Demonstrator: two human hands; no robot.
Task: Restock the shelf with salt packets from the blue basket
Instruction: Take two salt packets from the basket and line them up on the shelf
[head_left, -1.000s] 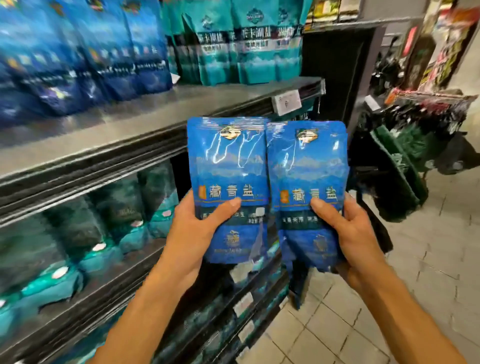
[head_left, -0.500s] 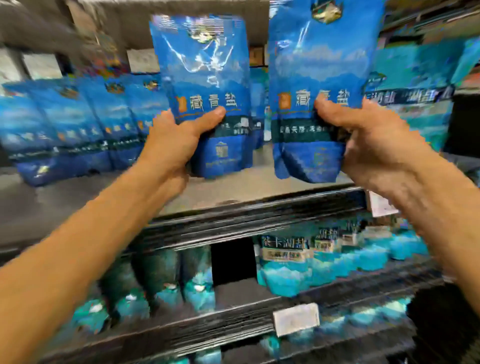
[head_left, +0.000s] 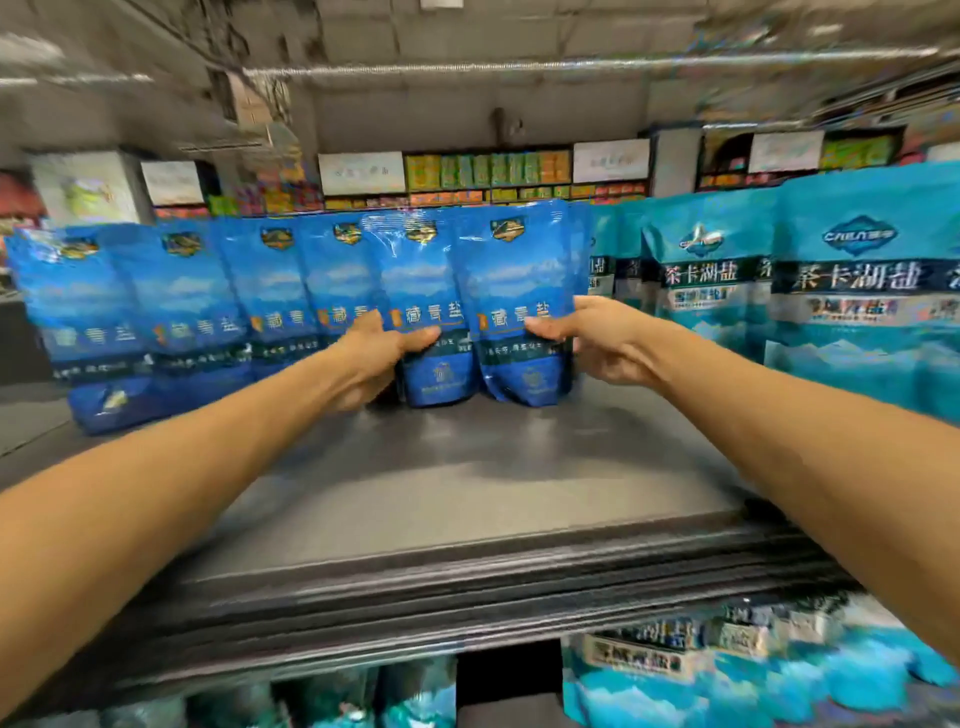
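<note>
We see both arms reaching over a grey shelf (head_left: 457, 499) toward its back. Left hand (head_left: 376, 358) grips a dark blue salt packet (head_left: 426, 312), thumb across the front at the label band, other fingers hidden behind it. Right hand (head_left: 592, 338) grips a second salt packet (head_left: 519, 291), thumb on the front face, fingers wrapped round its right edge. Both packets stand upright, side by side and touching, bottoms at or just on the shelf surface; contact unclear from blur. They sit at 12 o'clock of the shelf, far back.

At 9 to 11 o'clock, a row of matching blue packets (head_left: 182, 312) stands upright, overlapping, the nearest one just beside the left-hand packet. At 1 to 3 o'clock, teal packets (head_left: 857, 291) with white lettering stand upright, near the right hand but apart from it. Below the shelf edge at 5 o'clock, more teal packs on a lower shelf (head_left: 727, 670), blurred. Far background shows other store shelves (head_left: 488, 176) with colourful goods, too blurred to read. We can't see the blue basket here.
</note>
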